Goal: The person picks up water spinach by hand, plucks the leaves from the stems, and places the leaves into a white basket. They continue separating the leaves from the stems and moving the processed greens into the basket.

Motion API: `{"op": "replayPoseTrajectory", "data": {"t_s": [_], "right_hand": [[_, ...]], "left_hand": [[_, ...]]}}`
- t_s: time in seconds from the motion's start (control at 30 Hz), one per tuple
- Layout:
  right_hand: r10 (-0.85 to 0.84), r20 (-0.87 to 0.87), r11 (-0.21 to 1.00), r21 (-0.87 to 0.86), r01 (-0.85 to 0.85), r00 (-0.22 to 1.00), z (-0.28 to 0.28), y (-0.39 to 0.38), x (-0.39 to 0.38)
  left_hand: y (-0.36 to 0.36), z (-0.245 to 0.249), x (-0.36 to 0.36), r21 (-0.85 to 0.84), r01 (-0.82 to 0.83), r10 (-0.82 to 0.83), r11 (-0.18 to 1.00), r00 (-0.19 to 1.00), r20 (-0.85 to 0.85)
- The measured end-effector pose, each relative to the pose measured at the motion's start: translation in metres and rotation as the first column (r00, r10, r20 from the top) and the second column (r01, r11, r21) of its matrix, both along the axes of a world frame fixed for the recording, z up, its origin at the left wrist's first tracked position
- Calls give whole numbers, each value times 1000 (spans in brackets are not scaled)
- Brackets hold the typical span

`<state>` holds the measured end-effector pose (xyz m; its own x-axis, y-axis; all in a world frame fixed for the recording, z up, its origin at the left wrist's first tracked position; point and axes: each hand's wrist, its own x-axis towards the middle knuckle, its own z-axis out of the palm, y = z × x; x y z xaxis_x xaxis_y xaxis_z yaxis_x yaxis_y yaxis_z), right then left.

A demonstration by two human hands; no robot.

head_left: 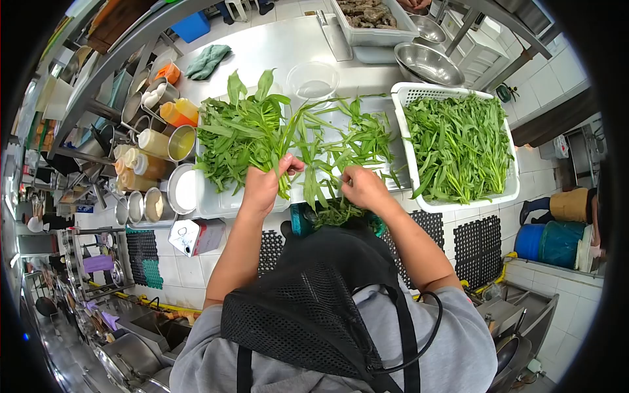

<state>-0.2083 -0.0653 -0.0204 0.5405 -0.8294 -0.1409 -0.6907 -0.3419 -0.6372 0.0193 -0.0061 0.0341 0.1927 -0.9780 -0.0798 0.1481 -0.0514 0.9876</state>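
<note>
Black mesh (295, 314) sits nearest; my left hand (270, 180) clamps leafy stems (283, 141), my right hand's (364, 188) fingertips together by loose leaves (367, 136).

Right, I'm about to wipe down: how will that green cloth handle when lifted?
The green cloth would probably droop, lying in crumpled folds as it does. Its small bunch looks light, though dampness can't be judged.

Beyond the green cloth (208, 62), the steel surface (262, 49) lay open; the clear round container (313, 81) blocked the near middle.
</note>
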Motion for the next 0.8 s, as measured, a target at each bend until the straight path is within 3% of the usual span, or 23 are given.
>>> {"op": "replayPoseTrajectory", "data": {"t_s": [0.03, 0.1, 0.17, 0.2, 0.27, 0.3, 0.33, 0.4, 0.43, 0.47, 0.5, 0.53, 0.57, 0.63, 0.7, 0.77, 0.8], "right_hand": [[6, -35, 997, 71, -4, 999, 16, -2, -2], [61, -53, 995, 85, -57, 997, 37, -6, -6], [286, 49, 952, -133, -277, 957, 47, -12, -9], [286, 48, 952, -133, -277, 957, 51, -15, -9], [354, 167, 846, -477, -239, 920, 56, -17, -7], [351, 165, 847, -476, -237, 922, 56, -16, -7], [238, 214, 857, -506, -100, 947, 54, -14, -5], [105, 420, 807, -566, 170, 901, 43, -19, -1], [105, 420, 806, -567, 170, 901, 28, -19, -2], [35, 392, 845, -503, 182, 919, 11, -20, -4], [-31, 358, 878, -437, 197, 933, -6, -21, -6], [51, 182, 895, -445, 36, 982, -23, -17, -11], [53, 184, 896, -444, 34, 982, -36, -11, -13], [82, -41, 898, -429, -91, 996, -56, 1, -15], [76, -38, 912, -402, -85, 996, -64, 0, -18], [129, 10, 919, -376, -116, 992, -65, -5, -21], [91, 91, 927, -373, -51, 992, -57, -7, -20]], "left_hand": [[0, 0, -3, 4, 3, -3, 1000, 1000, -2], [-3, 2, -16, -32, 23, -15, 999, 971, 239], [-3, 0, -35, -6, 45, -41, 999, 948, 316], [-4, -6, -45, -39, 91, -68, 995, 912, 404], [-3, -14, -49, -65, 143, -94, 987, 868, 487], [-3, -12, -50, 120, 211, -240, 970, 901, 361], [-3, -10, -49, 289, 294, -359, 911, 910, 206], [-6, -20, -37, 273, 232, -286, 934, 941, 178], [-6, -19, -29, 262, 164, -208, 951, 967, 150], [-7, -18, -22, 224, 140, -130, 964, 990, -60], [-8, -18, -13, 220, 137, -127, 966, 990, -58], [-9, -19, -5, 161, 113, -72, 980, 968, -240], [-9, -20, 2, 108, 78, -26, 991, 909, -415], [-9, -14, 9, 138, 59, 7, 989, 900, -436], [-10, -19, 15, 51, 132, -82, 990, 828, -555], [-8, -26, 12, 38, 130, -87, 991, 829, -553], [-6, -27, 8, 67, 118, -71, 991, 872, -484]]}}
